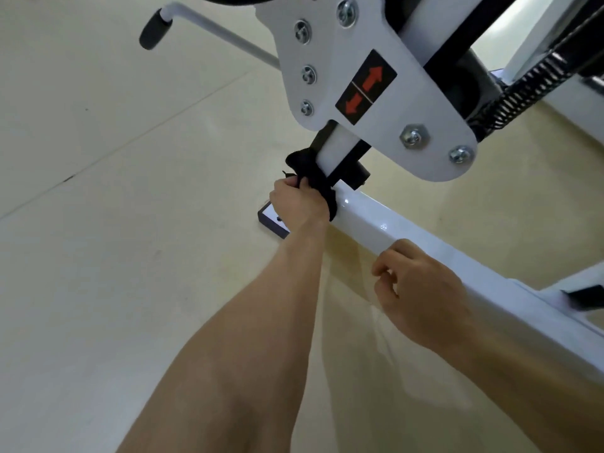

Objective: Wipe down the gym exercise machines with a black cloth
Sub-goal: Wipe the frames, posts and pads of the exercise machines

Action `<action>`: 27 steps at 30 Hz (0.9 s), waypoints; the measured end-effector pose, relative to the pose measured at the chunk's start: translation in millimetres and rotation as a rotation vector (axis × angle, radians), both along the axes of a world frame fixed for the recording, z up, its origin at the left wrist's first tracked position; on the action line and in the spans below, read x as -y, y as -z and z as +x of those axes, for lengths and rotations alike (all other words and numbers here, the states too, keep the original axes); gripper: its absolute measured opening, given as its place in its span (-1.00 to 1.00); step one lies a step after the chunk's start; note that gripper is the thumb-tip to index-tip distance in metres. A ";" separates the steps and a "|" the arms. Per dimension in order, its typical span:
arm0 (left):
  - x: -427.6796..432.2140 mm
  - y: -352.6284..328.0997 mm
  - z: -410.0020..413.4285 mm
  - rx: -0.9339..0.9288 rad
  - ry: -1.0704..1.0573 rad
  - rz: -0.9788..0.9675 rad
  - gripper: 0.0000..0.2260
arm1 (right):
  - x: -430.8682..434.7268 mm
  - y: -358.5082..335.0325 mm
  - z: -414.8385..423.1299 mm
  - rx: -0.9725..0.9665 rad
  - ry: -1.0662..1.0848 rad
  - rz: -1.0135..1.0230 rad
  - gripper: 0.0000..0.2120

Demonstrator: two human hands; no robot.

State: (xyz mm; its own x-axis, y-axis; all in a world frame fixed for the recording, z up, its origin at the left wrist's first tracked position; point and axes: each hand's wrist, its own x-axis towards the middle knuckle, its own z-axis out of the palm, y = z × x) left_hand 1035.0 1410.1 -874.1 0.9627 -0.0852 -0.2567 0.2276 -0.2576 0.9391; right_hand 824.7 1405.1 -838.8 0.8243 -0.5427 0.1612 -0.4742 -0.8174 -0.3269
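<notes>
The left hand (299,204) has its fingers curled tight round the black cloth (310,171), bunched right where the upright post (336,148) meets the white base beam (408,233) of the machine. From that corner the beam's long axis runs down and to the person's right, straight towards the right hand (425,289), which sits at the beam's near edge with fingers loosely curled, holding nothing. The left hand is the nearer one to the unwiped run, I'd say, so the likely stroke drags the cloth along the beam, not across it, and the right hand lies in its path.
</notes>
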 end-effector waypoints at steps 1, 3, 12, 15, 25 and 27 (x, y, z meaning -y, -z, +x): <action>1.3 7.0 -0.9 -0.037 0.013 0.024 -0.85 | 3.3 2.5 -3.8 -0.005 0.001 0.017 -0.91; 1.2 16.7 3.3 -0.127 0.043 0.057 -0.87 | 8.4 6.9 -7.3 -0.019 -0.010 0.038 -0.88; -1.5 2.9 -2.3 -0.128 0.059 0.050 -0.85 | 21.6 4.9 -3.5 -0.015 -0.003 0.127 -0.89; 1.4 -26.1 -14.9 -0.034 0.076 -0.024 -0.74 | 15.0 1.9 -6.3 -0.019 0.011 0.131 -0.89; -13.4 -51.1 -46.4 0.315 0.130 -0.110 -0.87 | 9.2 -2.4 -3.9 0.001 0.044 0.137 -0.89; -18.6 -50.4 -49.4 0.390 0.172 -0.084 -0.86 | 10.9 -2.5 -7.5 0.017 0.078 0.134 -0.90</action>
State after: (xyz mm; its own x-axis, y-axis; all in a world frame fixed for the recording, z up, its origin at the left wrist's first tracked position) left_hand 985.6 1428.7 -823.7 0.9562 -0.2580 0.1382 -0.1881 -0.1798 0.9656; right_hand 817.2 1394.3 -836.3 0.7768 -0.6223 0.0968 -0.5276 -0.7270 -0.4395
